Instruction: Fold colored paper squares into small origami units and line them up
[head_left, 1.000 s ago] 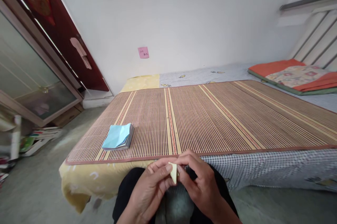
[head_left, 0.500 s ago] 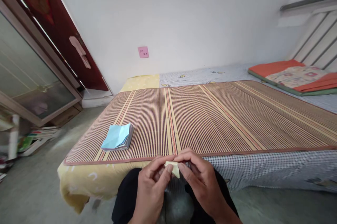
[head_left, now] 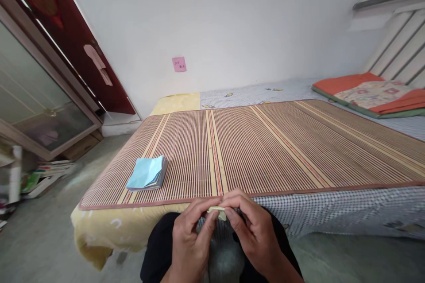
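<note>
A small folded piece of pale yellow paper [head_left: 222, 215] is pinched between my two hands, over my lap at the bed's front edge. My left hand [head_left: 192, 234] grips its left side with thumb and index finger. On the right side, the thumb and fingers of my right hand [head_left: 252, 230] close on it. Both sets of fingertips nearly meet, and they cover much of the paper. Left of my hands, a stack of square paper [head_left: 146, 174] with a light blue sheet on top lies on the striped mat.
The striped mat [head_left: 186, 141] covers most of the bed, over yellow and checked cloths. Folded orange and floral bedding [head_left: 375, 90] lies at the far right. A pink note [head_left: 179, 64] sticks to the wall. A glass-fronted cabinet [head_left: 43, 83] stands at left.
The yellow paper has tilted in my fingers, so less of its lower face shows and its edge looks thinner. Both hands stay close together in nearly the same place. The view has shifted slightly.
</note>
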A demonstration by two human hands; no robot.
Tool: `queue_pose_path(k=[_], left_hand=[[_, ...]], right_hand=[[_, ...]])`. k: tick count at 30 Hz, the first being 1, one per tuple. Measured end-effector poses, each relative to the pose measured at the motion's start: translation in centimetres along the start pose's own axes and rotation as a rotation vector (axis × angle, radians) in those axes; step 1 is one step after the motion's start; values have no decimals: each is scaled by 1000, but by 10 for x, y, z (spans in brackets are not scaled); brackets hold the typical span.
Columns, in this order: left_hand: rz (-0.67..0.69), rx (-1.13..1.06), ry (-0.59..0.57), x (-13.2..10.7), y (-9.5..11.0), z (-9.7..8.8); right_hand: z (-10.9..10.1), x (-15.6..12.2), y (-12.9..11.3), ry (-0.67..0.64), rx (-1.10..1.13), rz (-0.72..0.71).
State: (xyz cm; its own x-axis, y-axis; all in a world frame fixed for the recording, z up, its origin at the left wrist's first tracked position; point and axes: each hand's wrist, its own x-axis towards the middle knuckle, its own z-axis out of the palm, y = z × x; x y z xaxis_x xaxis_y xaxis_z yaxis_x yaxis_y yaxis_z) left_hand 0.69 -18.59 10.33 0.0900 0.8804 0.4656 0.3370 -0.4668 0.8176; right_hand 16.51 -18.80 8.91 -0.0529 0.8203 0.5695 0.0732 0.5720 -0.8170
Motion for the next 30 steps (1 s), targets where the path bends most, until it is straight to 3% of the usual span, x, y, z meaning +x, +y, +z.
queue_pose_path(k=[7, 15, 21, 26, 30], left_hand=[[48, 7, -57, 5, 1, -6], [-227, -176, -76, 3, -1, 0], [-351, -289, -116, 4, -1, -1], [-340, -342, -90, 0, 0, -1], [-167, -203, -94, -6, -1, 2]], right_hand=[[-2, 0, 0, -63, 49, 54], [3, -3, 1, 128, 5, 7], [-3, -1, -3, 56, 16, 43], [-5, -1, 1, 1, 240, 215], [0, -3, 13, 60, 525, 448]])
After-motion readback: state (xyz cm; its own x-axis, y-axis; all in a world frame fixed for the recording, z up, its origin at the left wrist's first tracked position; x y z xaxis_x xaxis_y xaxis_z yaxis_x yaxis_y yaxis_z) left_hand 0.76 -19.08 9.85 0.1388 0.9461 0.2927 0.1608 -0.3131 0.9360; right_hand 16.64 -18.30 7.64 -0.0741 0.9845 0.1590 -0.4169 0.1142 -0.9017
